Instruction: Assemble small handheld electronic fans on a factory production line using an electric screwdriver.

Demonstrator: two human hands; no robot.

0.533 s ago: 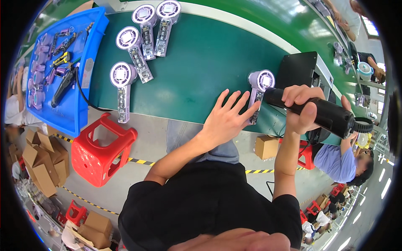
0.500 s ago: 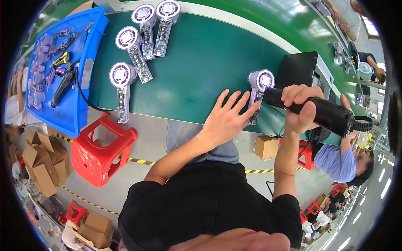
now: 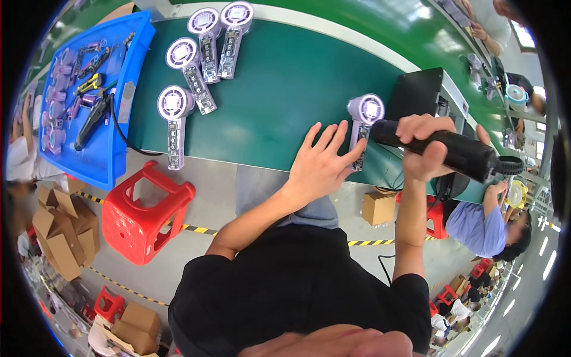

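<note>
A lilac handheld fan [image 3: 370, 108] with a round white-ringed head lies at the right of the green bench, its handle exposing a circuit board. My left hand [image 3: 321, 165] is palm down with fingers spread, one finger resting across that handle. In a closed grip, my right hand [image 3: 425, 149] holds a black cylindrical tool [image 3: 461, 156], its front end beside the fan just below the head. What the tool's tip touches cannot be made out. Several similar fans [image 3: 173, 104] with exposed boards lie at the bench's upper left.
A blue tray [image 3: 119, 160] at the left holds lilac parts and hand tools. Behind my right hand stands a black box-shaped device [image 3: 416, 95]. A red stool [image 3: 128, 229] and cardboard boxes [image 3: 65, 238] are on the floor. A co-worker in blue [image 3: 476, 229] sits at the right.
The fan under my left hand and the black tool have shifted slightly left. My left hand keeps its spread pose, and the right still grips the tool.
</note>
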